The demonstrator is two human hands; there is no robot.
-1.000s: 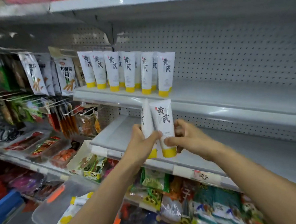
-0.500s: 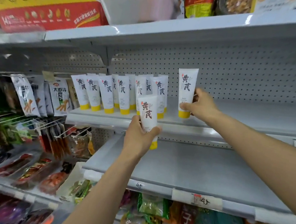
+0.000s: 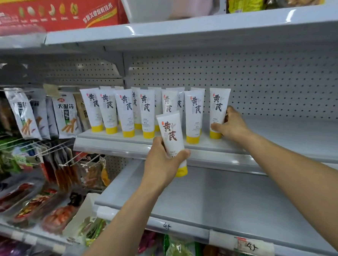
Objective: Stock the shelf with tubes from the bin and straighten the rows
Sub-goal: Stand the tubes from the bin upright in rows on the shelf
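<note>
Bright even light, glare on the upper shelf lip (image 3: 130, 29), bowed edges, left packets (image 3: 24, 115) seemingly blurred.

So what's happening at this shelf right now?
A person is stocking white tubes with yellow caps. Their right hand holds one tube upright, cap down, at the right end of the row of tubes on the shelf. Their left hand grips a second tube in front of the shelf's edge, not yet placed. To the right of the row, the shelf is bare.

A dozen-odd tubes (image 3: 125, 113) — two hands (image 3: 163, 163) (image 3: 231, 125)
</note>
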